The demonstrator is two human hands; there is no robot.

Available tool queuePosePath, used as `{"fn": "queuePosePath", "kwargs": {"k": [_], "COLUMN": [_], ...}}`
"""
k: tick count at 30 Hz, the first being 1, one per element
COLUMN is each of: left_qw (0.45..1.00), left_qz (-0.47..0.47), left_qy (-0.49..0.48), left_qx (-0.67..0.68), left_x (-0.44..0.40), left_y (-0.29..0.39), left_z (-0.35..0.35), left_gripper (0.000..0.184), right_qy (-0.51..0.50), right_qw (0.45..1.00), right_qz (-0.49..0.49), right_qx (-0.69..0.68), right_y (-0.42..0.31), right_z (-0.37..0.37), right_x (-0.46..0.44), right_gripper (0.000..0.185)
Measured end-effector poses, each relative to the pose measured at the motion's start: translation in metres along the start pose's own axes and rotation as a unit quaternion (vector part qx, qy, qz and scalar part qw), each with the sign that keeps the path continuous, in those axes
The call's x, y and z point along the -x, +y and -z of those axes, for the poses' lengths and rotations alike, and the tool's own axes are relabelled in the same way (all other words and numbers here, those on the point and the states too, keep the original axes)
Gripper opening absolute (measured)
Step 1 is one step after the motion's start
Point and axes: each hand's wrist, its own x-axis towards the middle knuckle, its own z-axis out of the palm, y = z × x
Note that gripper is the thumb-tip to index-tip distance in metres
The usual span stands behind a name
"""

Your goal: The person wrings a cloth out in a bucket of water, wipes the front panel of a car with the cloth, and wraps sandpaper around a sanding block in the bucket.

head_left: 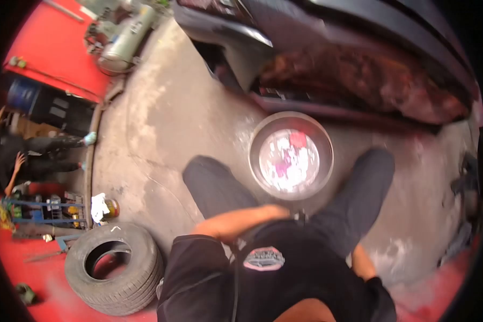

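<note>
Near my waist, my left hand (273,211) lies against the front of my dark shirt; its fingers are blurred and I cannot make out whether it holds anything. At my other side only a forearm (363,263) shows, and the hand at its end is hidden behind my body and leg. Between my knees on the floor stands a round metal basin (256,155) with shiny liquid and light reflections in it. A small red patch (298,140) and a purple one show inside it.
A dark car (327,21) with an open lower section stands beyond the basin. At the left are a loose tire (139,279), a tin can (111,208) with a white cloth, a tank (127,43), a black barrel (59,110) and another person (11,155).
</note>
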Motion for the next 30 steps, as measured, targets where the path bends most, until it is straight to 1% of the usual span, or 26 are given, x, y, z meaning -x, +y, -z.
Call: {"fn": "queuePosePath", "kwargs": {"k": [1,2,3,4,5,6,7,8,9,11,12,13,14,15,16,17,18,19,20,21,23,26,28,29,30], "left_qw": [0.996,0.988,0.975,0.974,0.977,0.976,0.971,0.974,0.976,0.977,0.974,0.978,0.982,0.985,0.983,0.986,0.988,0.989,0.992,0.994,0.996,0.997,0.997,0.996,0.994], "left_qz": [-0.069,-0.007,0.062,0.109,0.111,0.13,0.148,0.145,0.141,0.121,0.109,0.086,0.064,0.044,0.045,0.062,0.082,0.101,0.068,0.036,0.017,0.01,0.012,0.015,0.019], "left_qy": [0.049,0.038,0.003,0.044,0.023,0.042,0.044,0.033,0.023,-0.044,-0.077,-0.081,-0.087,-0.093,-0.129,-0.116,-0.104,-0.089,-0.084,-0.079,-0.074,-0.074,-0.072,-0.073,-0.07], "left_qx": [-0.008,-0.148,-0.213,-0.194,-0.183,-0.172,-0.18,-0.172,-0.167,-0.173,-0.18,-0.17,-0.157,-0.141,-0.124,-0.101,-0.077,-0.053,-0.063,-0.071,-0.054,0.003,0.039,0.058,0.075], "left_x": [-0.007,0.081,0.104,0.118,0.132,0.142,0.144,0.141,0.135,0.088,0.065,0.055,0.048,0.043,0.051,0.049,0.047,0.045,0.047,0.053,0.052,0.047,0.04,0.038,0.035], "left_y": [-0.021,0.09,0.139,0.15,0.157,0.16,0.158,0.155,0.151,0.115,0.104,0.107,0.11,0.11,0.126,0.123,0.12,0.117,0.114,0.113,0.11,0.11,0.113,0.116,0.119], "left_z": [-0.013,0.05,0.076,0.083,0.093,0.095,0.095,0.091,0.091,0.075,0.071,0.069,0.063,0.059,0.064,0.06,0.054,0.054,0.055,0.053,0.052,0.045,0.045,0.045,0.046], "left_gripper": [0.043,0.034,0.028,0.03,0.036,0.041,0.043,0.043,0.043,0.044,0.045,0.047,0.048,0.05,0.054,0.05,0.047,0.044,0.044,0.043,0.043,0.042,0.042,0.042,0.042], "right_qy": [0.017,0.038,0.091,0.147,0.28,0.25,0.331,0.355,0.379,0.312,0.276,0.239,0.214,0.16,0.068,-0.016,-0.101,-0.139,-0.176,-0.174,-0.193,-0.139,-0.219,-0.261,-0.269], "right_qw": [0.998,0.993,0.983,0.966,0.944,0.936,0.899,0.866,0.84,0.82,0.821,0.819,0.817,0.815,0.799,0.793,0.781,0.783,0.784,0.714,0.697,0.715,0.678,0.653,0.672], "right_qz": [0.045,0.094,0.142,0.198,0.149,0.246,0.287,0.35,0.385,0.478,0.499,0.517,0.512,0.52,0.543,0.519,0.472,0.449,0.425,0.47,0.422,0.413,0.327,0.277,0.248], "right_qx": [-0.026,-0.062,-0.069,-0.074,0.091,0.026,0.003,-0.033,0.041,-0.031,0.018,0.067,0.156,0.198,0.248,0.319,0.397,0.407,0.417,0.488,0.546,0.546,0.621,0.655,0.643], "right_y": [-0.001,-0.005,-0.023,-0.049,-0.105,-0.159,-0.204,-0.256,-0.313,-0.405,-0.435,-0.46,-0.472,-0.479,-0.48,-0.474,-0.457,-0.441,-0.425,-0.421,-0.417,-0.378,-0.404,-0.405,-0.398], "right_z": [0.023,0.054,0.09,0.133,0.166,0.192,0.205,0.205,0.193,0.12,0.083,0.047,0.011,-0.028,-0.06,-0.09,-0.117,-0.146,-0.175,-0.203,-0.249,-0.295,-0.297,-0.298,-0.297], "right_x": [-0.011,-0.027,-0.036,-0.045,-0.026,-0.002,0.009,0.028,0.055,0.098,0.111,0.117,0.112,0.099,0.076,0.045,-0.004,-0.033,-0.061,-0.061,-0.09,-0.159,-0.165,-0.163,-0.164], "right_gripper": [0.047,0.047,0.047,0.047,0.041,0.033,0.028,0.027,0.031,0.034,0.034,0.033,0.034,0.033,0.033,0.034,0.036,0.036,0.035,0.034,0.033,0.033,0.032,0.032,0.032]}}
